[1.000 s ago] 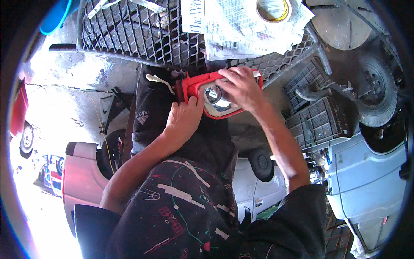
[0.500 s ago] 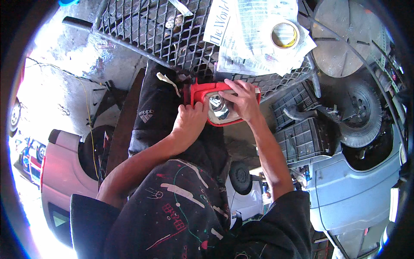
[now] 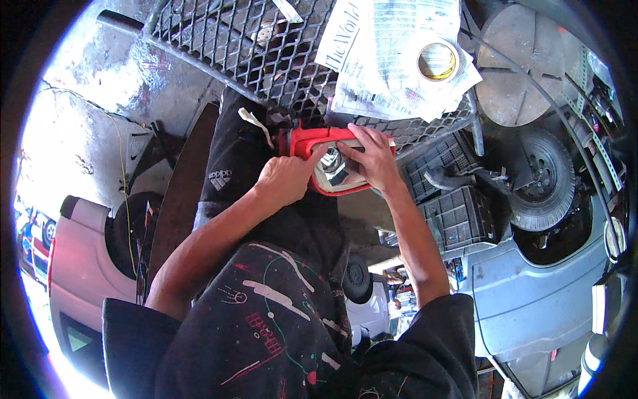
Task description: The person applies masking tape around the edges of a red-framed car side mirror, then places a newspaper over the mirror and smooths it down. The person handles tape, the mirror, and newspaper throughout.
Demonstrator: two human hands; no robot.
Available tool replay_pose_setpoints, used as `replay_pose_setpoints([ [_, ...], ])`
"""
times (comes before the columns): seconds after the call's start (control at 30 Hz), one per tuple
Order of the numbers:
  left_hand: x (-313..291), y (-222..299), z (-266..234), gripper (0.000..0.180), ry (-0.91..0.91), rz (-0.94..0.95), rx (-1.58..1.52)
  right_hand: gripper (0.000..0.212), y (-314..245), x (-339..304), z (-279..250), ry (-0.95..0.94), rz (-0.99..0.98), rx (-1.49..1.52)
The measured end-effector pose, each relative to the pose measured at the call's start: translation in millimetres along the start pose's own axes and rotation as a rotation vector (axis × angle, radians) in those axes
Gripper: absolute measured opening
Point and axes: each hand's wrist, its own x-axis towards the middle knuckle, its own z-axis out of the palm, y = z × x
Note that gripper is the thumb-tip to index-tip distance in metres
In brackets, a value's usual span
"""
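Bodywork of a glossy pale pink car (image 3: 93,259) stands farthest left, well apart from the dark diamond-mesh metal table (image 3: 199,43) and toward my side of it. A thin yellow cable (image 3: 123,169) trails over the floor left of the table, and beside that a long dark brown board (image 3: 179,189) runs toward its near edge. On my black-trousered leg (image 3: 229,156), just short of the table, lies a crumpled cream strip (image 3: 256,125). My left hand (image 3: 286,178) is next, its index finger stretched out onto the inner border of a rounded red casing with a shiny silver face (image 3: 343,174), its other fingers curled; I cannot tell whether its thumb pinches anything. I have that casing over my lap, at the table's near edge. My right hand (image 3: 375,159) clasps its right part, one digit over the top rim and another across the silver face. Printed newspaper sheets (image 3: 379,80) cover the table's right part, with a pale ring of tape (image 3: 421,63) on them. Past the table's right end come black slatted plastic crates (image 3: 462,216), a big round grey disc (image 3: 508,90) and a black-tyred wheel (image 3: 561,186).
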Motion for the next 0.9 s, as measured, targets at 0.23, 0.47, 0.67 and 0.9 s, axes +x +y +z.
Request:
replay_pose_setpoints([
  [0.23,12.8,2.3,-14.9,0.082,0.014,0.097,0.181,0.056,4.0,-11.0,1.4,0.148,0.1,0.108],
  [0.47,28.1,32.1,2.8,0.039,0.533,0.298,0.151,0.03,28.4,-56.0,-29.7,0.429,0.333,-0.109],
  [0.67,72.0,32.5,31.3,0.026,0.675,0.428,0.206,0.038,35.0,-54.3,-17.8,0.324,0.259,-0.215],
  [0.9,85.3,24.6,40.4,0.023,0.725,0.493,0.196,0.034,34.8,-54.9,-12.0,0.297,0.305,-0.254],
])
